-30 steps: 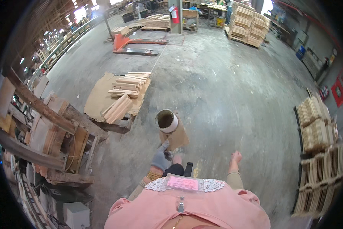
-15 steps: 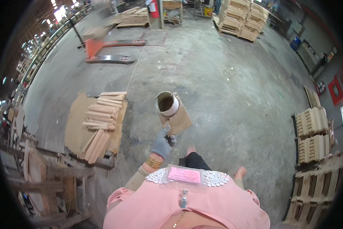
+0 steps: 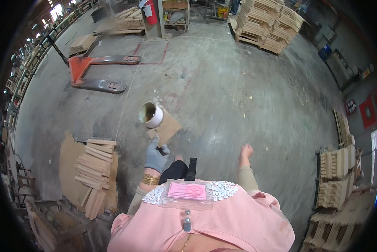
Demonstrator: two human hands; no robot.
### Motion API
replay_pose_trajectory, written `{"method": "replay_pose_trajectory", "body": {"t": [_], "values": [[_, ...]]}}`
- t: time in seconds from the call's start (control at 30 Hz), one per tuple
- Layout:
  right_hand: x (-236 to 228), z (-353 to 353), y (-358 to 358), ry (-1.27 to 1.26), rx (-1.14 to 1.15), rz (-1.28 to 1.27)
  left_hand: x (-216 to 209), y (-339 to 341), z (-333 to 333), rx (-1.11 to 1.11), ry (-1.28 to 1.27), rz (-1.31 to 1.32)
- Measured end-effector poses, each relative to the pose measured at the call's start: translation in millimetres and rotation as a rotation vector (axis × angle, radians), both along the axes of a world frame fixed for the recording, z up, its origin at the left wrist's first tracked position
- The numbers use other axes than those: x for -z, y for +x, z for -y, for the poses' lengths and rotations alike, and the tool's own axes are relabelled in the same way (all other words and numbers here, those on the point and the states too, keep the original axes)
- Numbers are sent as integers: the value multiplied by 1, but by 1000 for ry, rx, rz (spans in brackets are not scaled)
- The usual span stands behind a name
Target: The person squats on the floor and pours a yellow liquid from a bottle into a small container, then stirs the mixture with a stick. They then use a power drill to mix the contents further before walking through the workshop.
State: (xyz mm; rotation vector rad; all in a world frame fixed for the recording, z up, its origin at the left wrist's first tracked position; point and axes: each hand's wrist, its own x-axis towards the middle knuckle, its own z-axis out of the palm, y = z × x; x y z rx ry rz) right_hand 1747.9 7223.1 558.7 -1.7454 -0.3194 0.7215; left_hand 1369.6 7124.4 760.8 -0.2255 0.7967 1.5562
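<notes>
My left hand (image 3: pixel 156 158), in a grey glove with gold bangles at the wrist, is closed on the near end of a flat brown board (image 3: pixel 166 129). A small dark piece shows by its fingers; I cannot tell what it is. At the board's far end is a white round can (image 3: pixel 151 114), tilted to the left. Its mouth is open and its inside looks brown and stained. My right hand (image 3: pixel 246 153) is bare, stretched forward at the end of a beige sleeve. Its fingers look curled in, with nothing seen in them.
Wooden strips (image 3: pixel 95 168) lie on cardboard at the left, beside a wooden frame (image 3: pixel 56 224). Farther off stand an orange pallet jack (image 3: pixel 80 71), a red fire extinguisher (image 3: pixel 150 12) and stacked wooden parts (image 3: pixel 264 25). More stacks (image 3: pixel 333 176) line the right side.
The view has shifted, so the floor things sit lower and more to the left. My left hand still holds the board with the can. My right hand has swung forward, away from my body.
</notes>
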Motion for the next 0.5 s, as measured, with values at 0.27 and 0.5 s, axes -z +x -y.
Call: {"method": "replay_pose_trajectory", "body": {"t": [0.27,0.5], "values": [[-33,-285,-39,143,-64,-18,40,-28,-273,49,-133,181],[-6,-332,29,-126,344,15,23,-18,-512,334,-60,181]]}}
